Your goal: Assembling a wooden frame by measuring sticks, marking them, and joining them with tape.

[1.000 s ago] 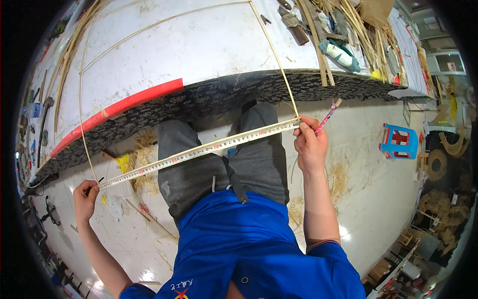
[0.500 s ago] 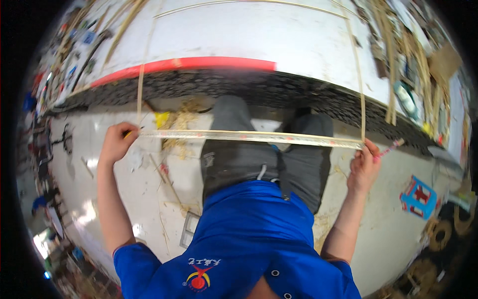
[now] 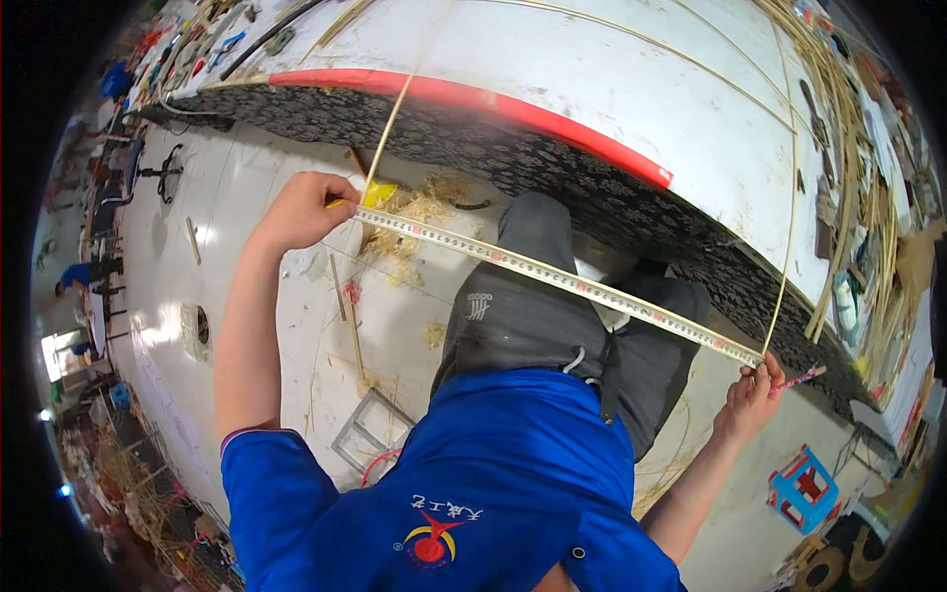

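A thin bamboo-coloured strip frame tilts from the table edge toward me, with its left side strip [image 3: 390, 123] and right side strip [image 3: 789, 227] running away from my hands. Along its near strip lies a stretched tape measure [image 3: 552, 279], spanning above my knees. My left hand [image 3: 308, 209] pinches the tape at the left corner, and something small and yellow shows at its fingers. At the right corner my right hand [image 3: 750, 400] grips the tape's other end against the strip. A pink patterned pen-like stick [image 3: 799, 379] pokes out from the same hand.
Ahead stands a white table [image 3: 552, 74] with a red edge band [image 3: 513, 111] and a dark patterned side. Long strips [image 3: 858, 187] and tools crowd its right. Wood shavings [image 3: 400, 237] and a grey metal frame [image 3: 370, 429] lie on the floor. A blue-and-red stool [image 3: 804, 490] stands right.
The view has turned, so the tape and frame now slant down to the right. Both hands keep their hold on the corners.
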`<act>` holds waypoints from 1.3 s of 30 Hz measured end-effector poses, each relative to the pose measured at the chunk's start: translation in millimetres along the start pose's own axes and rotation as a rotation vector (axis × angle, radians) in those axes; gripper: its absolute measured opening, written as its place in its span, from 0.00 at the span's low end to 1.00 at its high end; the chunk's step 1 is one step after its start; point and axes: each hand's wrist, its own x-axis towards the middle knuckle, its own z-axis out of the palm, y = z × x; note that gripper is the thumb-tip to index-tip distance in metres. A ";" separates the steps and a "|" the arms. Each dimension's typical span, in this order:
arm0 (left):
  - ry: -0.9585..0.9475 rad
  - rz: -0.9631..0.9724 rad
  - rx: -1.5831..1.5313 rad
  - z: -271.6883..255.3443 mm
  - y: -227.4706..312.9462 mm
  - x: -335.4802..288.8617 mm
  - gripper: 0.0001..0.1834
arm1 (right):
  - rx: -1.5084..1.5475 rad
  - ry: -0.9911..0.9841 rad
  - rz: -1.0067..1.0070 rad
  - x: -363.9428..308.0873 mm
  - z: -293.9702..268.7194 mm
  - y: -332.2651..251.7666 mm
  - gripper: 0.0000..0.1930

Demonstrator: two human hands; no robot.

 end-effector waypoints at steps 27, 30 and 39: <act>-0.001 0.066 0.051 -8.1 -1.1 -5.0 0.10 | -0.144 0.101 0.038 8.5 11.1 -6.7 0.08; -0.014 0.065 0.052 -7.3 -5.7 -4.0 0.10 | -0.119 0.079 0.035 8.4 13.2 -8.5 0.08; 0.000 0.026 0.055 -6.6 -6.9 -5.8 0.11 | -0.167 0.074 0.002 12.2 12.2 -9.4 0.07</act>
